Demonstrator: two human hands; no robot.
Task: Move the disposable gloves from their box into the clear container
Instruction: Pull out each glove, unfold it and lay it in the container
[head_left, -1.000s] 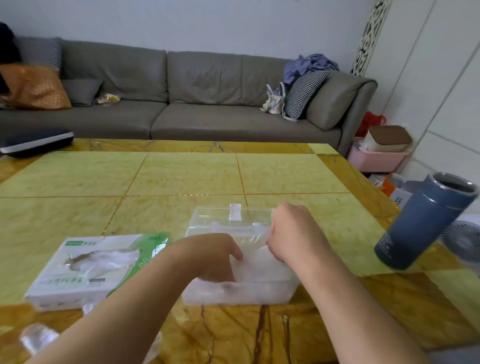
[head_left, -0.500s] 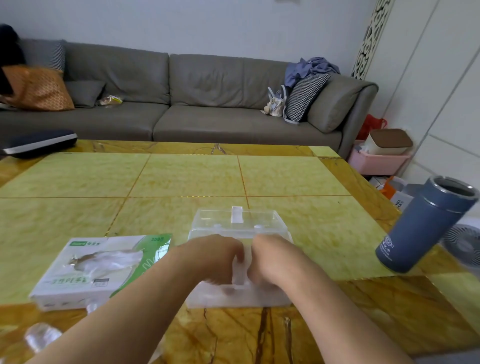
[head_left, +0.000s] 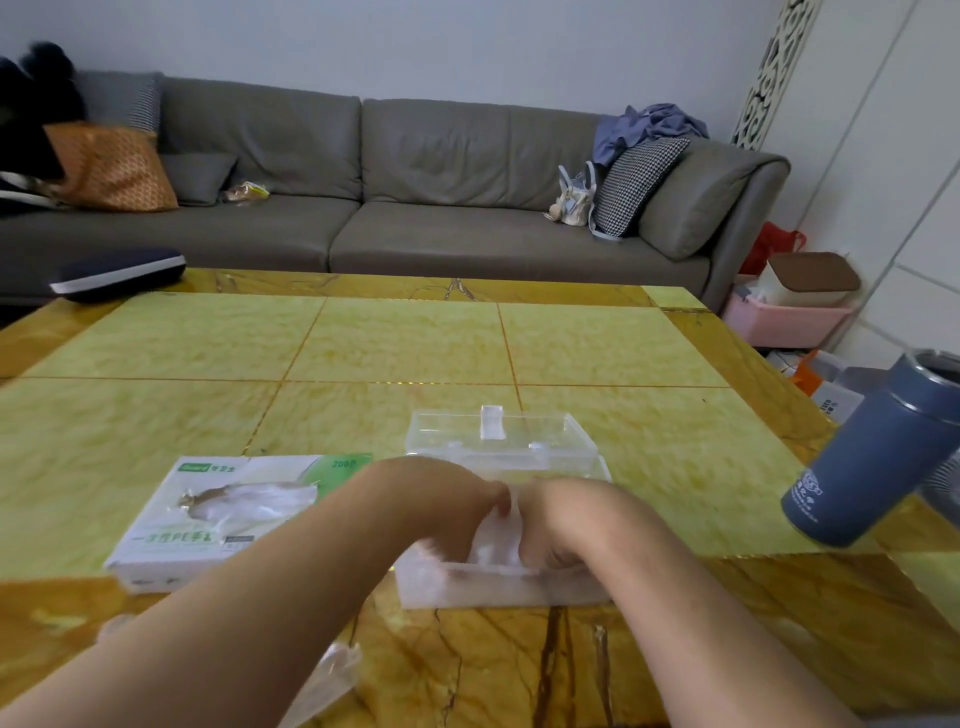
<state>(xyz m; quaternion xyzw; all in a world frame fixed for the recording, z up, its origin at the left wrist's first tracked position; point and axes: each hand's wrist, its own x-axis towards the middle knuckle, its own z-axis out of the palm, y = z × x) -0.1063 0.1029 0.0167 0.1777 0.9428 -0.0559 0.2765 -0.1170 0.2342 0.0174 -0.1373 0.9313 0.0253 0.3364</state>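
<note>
— What's she at just now?

— Packing, I'd say. Both hands are down inside the clear container (head_left: 498, 587), the left hand (head_left: 441, 506) and the right hand (head_left: 563, 519) knuckle to knuckle, fingers curled downward onto the gloves (head_left: 493, 543) bunched between them. Whether they pinch the plastic or only press it, I cannot tell; the fingertips are hidden.

— And the box?

— The glove box (head_left: 228, 512) lies just to the left of the left hand, flat on the table (head_left: 363, 343), with more film showing at its slot. So the job looks part done.

— Next move?

— Probably flatten the wad below the rim, let go, then reach left for another pull. The lid (head_left: 498, 441) stands open just beyond the hands. One stray glove (head_left: 327, 686) lies nearer her, under the left forearm.
</note>
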